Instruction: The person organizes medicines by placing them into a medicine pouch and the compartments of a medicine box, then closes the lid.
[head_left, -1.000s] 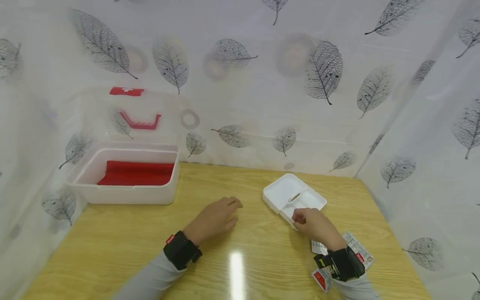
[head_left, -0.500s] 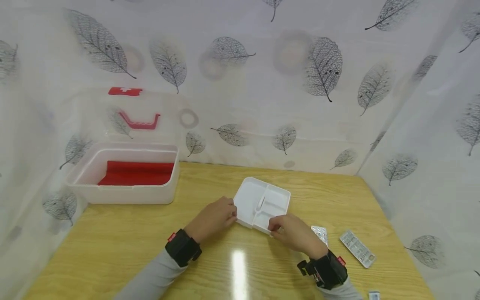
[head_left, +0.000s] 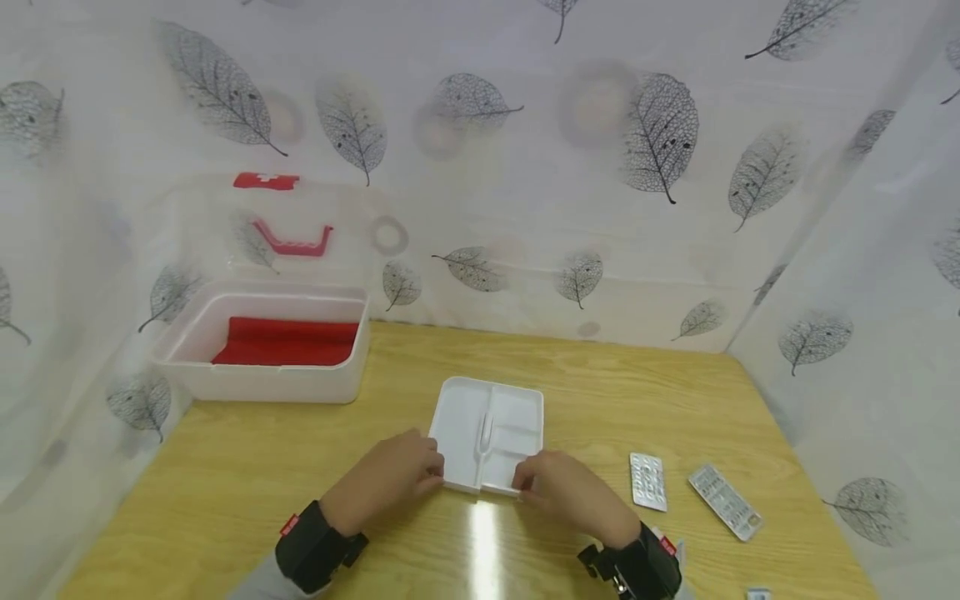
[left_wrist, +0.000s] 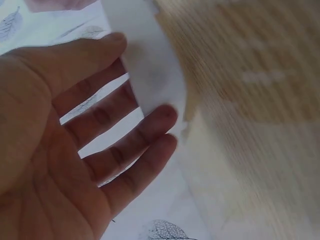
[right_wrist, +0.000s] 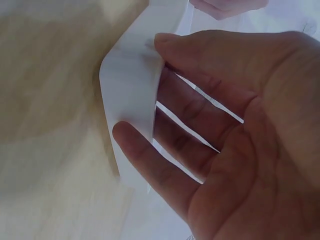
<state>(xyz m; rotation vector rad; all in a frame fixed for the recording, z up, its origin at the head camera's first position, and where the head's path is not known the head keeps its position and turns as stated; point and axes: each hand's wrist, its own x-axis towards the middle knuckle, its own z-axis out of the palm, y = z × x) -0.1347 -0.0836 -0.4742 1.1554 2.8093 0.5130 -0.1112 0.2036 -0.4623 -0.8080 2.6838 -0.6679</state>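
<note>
A shallow white divided tray (head_left: 459, 408) lies on the table between my two hands in the head view, one large compartment on its left and smaller ones on its right. My left hand (head_left: 384, 482) grips its front left corner. At the front right corner, my right hand (head_left: 573, 493) pinches the wall. In the left wrist view the thumb presses on the white wall (left_wrist: 150, 65), with some fingers behind the rim. The right wrist view has the thumb and little finger on the outer wall (right_wrist: 127, 85), other fingers going behind its edge.
Two silver blister packs (head_left: 648, 482) lie right of the tray. A small packet (head_left: 758, 594) shows at the bottom edge. At the back left stands a translucent white first-aid box (head_left: 262, 383) with red cloth (head_left: 288, 342) inside. Leaf-print curtains (head_left: 510, 200) enclose the table (head_left: 225, 483).
The tray has come left and nearer and turned squarer to me, moved by the right hand. My left hand, at first apart from it, has taken hold of its left side.
</note>
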